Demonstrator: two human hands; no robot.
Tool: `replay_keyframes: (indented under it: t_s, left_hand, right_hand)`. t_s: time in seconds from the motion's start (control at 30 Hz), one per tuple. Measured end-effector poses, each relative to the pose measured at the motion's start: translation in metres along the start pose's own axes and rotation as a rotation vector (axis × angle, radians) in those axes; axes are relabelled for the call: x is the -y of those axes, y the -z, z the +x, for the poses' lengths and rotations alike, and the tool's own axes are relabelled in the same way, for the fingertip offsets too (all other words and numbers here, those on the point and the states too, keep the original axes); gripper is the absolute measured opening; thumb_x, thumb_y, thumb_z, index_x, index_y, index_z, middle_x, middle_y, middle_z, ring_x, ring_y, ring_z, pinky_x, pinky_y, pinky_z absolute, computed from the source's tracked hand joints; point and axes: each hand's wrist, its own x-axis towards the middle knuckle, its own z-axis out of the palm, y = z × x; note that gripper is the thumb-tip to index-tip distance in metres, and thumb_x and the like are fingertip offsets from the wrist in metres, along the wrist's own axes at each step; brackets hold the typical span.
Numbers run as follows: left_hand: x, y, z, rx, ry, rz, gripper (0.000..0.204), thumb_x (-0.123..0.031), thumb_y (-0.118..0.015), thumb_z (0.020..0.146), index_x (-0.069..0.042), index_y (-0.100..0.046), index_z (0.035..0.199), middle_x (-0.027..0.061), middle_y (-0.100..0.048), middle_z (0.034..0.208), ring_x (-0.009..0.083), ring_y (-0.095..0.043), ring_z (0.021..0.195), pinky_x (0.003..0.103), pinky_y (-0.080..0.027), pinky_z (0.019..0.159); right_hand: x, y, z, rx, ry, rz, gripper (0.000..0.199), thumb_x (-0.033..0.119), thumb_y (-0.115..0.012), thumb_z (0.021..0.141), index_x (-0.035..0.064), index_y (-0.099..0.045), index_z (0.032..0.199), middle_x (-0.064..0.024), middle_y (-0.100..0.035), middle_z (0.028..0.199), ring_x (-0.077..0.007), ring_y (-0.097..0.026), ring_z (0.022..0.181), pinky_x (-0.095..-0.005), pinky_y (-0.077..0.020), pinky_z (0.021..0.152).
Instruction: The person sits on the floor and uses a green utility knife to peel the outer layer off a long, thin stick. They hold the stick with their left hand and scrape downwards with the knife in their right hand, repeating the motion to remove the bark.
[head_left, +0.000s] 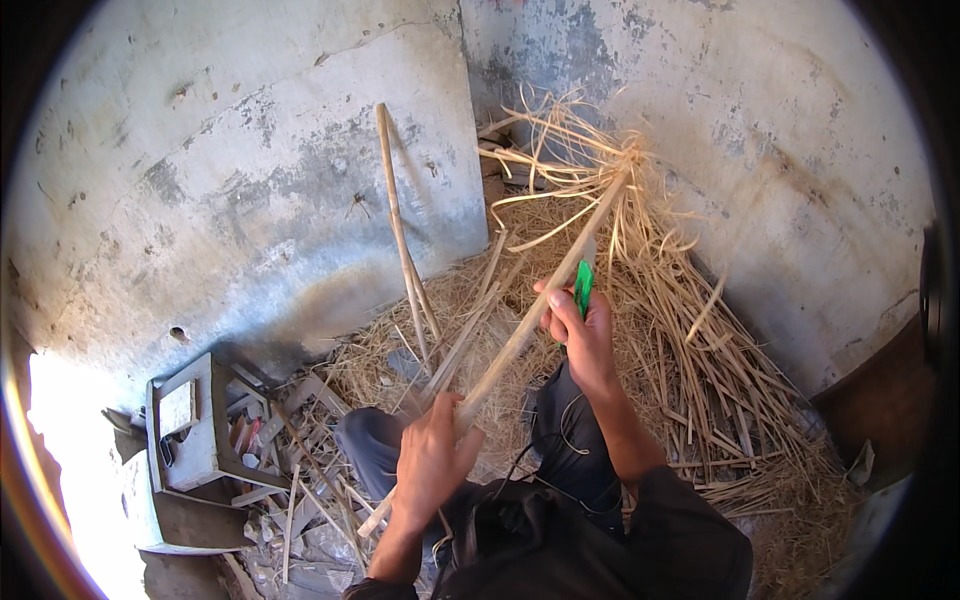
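A long, pale wooden stick (508, 352) slants from beside my left leg up toward the far wall corner. My left hand (432, 455) is closed round its lower part, and the near end pokes out below that hand. Farther up, my right hand (582, 335) grips a green-handled knife (584, 285) right at the stick. The blade lies along the wood and shows only faintly. Thin curled shavings (560, 140) fan out around the stick's far end; whether they are still attached to it I cannot tell.
Split strips (740, 390) are heaped along the right wall. Another pole (392, 190) leans on the left wall. A worn box-like wooden stand (190, 430) sits at lower left among scraps. Loose shavings (380, 360) cover the floor before my knees.
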Motion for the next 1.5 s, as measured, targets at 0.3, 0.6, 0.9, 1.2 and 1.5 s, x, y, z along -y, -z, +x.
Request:
replay_keyframes:
  t_s: [0.3, 0.6, 0.9, 1.2, 1.5]
  left_hand:
    - [0.01, 0.002, 0.027, 0.121, 0.135, -0.471, 0.027, -0.023, -0.061, 0.096, 0.004, -0.064, 0.102, 0.0169, -0.062, 0.081, 0.0301, -0.056, 0.075, 0.044, -0.045, 0.072]
    - [0.021, -0.017, 0.025, 0.097, 0.163, -0.407, 0.037, -0.023, -0.061, 0.099, 0.003, -0.066, 0.123, 0.0239, -0.068, 0.093, 0.038, -0.064, 0.089, 0.05, -0.049, 0.082]
    - [0.004, -0.022, 0.008, -0.15, -0.032, 0.001, 0.04, -0.018, -0.068, 0.097, 0.004, -0.064, 0.13, 0.0333, -0.071, 0.098, 0.053, -0.066, 0.097, 0.06, -0.051, 0.088]
    - [-0.007, -0.018, 0.011, -0.16, -0.038, 0.013, 0.023, -0.016, -0.065, 0.095, 0.005, -0.059, 0.103, 0.0348, -0.067, 0.079, 0.0575, -0.067, 0.082, 0.062, -0.051, 0.076]
    - [-0.001, -0.024, -0.003, -0.143, 0.087, 0.054, 0.026, -0.015, -0.068, 0.093, 0.005, -0.058, 0.105, 0.0334, -0.068, 0.079, 0.0554, -0.068, 0.081, 0.062, -0.053, 0.075]
  right_hand:
    - [-0.023, 0.003, -0.033, 0.274, 0.377, -0.574, 0.04, 0.037, -0.068, 0.107, 0.0009, -0.073, 0.123, -0.0117, -0.073, 0.091, -0.0208, -0.072, 0.073, -0.034, -0.0562, 0.063]
    - [-0.015, -0.007, -0.043, 0.324, 0.484, -0.679, 0.034, 0.033, -0.083, 0.095, 0.0065, -0.08, 0.116, -0.0099, -0.081, 0.095, -0.0255, -0.079, 0.075, -0.0346, -0.0617, 0.065]
    - [-0.002, -0.001, -0.033, 0.286, 0.504, -0.748, 0.033, 0.034, -0.082, 0.095, 0.0079, -0.083, 0.116, -0.0095, -0.082, 0.094, -0.0252, -0.081, 0.077, -0.0348, -0.063, 0.064]
    - [-0.005, 0.006, -0.029, 0.284, 0.542, -0.849, 0.032, 0.035, -0.083, 0.095, 0.0107, -0.083, 0.117, -0.0059, -0.082, 0.094, -0.0215, -0.079, 0.074, -0.033, -0.0612, 0.063]
    - [-0.028, 0.03, -0.015, 0.173, 0.367, -0.693, 0.033, 0.03, -0.082, 0.095, 0.0058, -0.083, 0.117, -0.0127, -0.084, 0.102, -0.0235, -0.082, 0.084, -0.0347, -0.0656, 0.072]
